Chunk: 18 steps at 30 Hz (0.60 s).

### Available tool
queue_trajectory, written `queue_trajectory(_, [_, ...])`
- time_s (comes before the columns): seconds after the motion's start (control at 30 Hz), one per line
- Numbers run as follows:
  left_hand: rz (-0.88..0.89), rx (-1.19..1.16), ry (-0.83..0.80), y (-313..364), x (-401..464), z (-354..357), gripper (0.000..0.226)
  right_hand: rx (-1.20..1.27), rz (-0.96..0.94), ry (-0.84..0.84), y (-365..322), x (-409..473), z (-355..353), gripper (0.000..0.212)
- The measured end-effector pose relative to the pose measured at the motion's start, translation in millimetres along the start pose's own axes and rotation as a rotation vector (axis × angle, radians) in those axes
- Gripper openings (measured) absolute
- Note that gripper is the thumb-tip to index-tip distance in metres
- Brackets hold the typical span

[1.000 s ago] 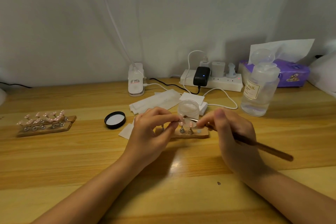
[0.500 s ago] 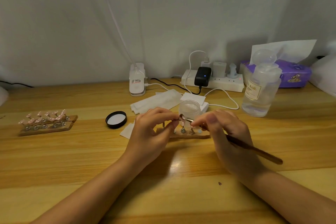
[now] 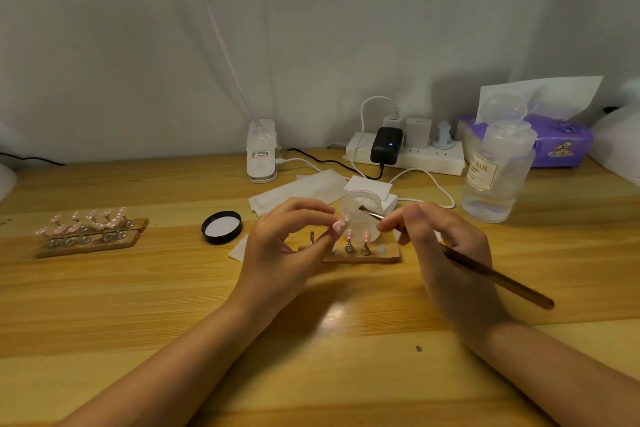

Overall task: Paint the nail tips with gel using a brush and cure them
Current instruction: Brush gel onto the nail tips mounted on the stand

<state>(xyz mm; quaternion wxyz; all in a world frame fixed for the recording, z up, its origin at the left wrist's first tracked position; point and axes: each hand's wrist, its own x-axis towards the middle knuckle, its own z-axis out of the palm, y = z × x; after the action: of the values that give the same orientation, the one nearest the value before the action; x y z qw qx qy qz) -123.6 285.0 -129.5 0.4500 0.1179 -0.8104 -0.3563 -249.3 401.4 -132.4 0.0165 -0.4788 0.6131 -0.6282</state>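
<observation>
Wooden table (image 3: 104,305), pale grain running left to right, set against the wall. At far left sits a wooden strip (image 3: 90,242) crowded with pink nail tips on metal stands. Next along, a black jar lid (image 3: 222,227) lying inside up. In the centre, a second wooden stand (image 3: 388,255) with a few tips, a clear open jar (image 3: 360,215) just behind it, white wipes (image 3: 298,192) behind that. At the back, a lamp base (image 3: 262,158), a white power strip (image 3: 422,158) and a purple tissue pack (image 3: 561,142). At right, a clear pump bottle (image 3: 495,177).
</observation>
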Motion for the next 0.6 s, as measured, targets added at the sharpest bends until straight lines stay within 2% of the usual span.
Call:
queue_trajectory(0.2, [-0.033,-0.001,-0.031,-0.7,-0.7,-1.0,0.012,-0.103,-0.178,-0.02,1.9,-0.8,3.3,0.02])
queue_trajectory(0.43, [-0.021,0.017,-0.039,-2.7,0.8,-1.6,0.019,-0.201,-0.384,-0.057,7.5,-1.4,5.6,0.053])
queue_trajectory(0.53, [-0.031,0.028,-0.032,-3.3,0.5,-1.1,0.019,-0.157,-0.373,-0.027,8.4,-1.8,4.2,0.057])
queue_trajectory(0.6, [-0.032,0.024,-0.03,-3.0,0.2,-1.0,0.019,-0.136,-0.321,0.003,7.8,-1.0,3.4,0.049])
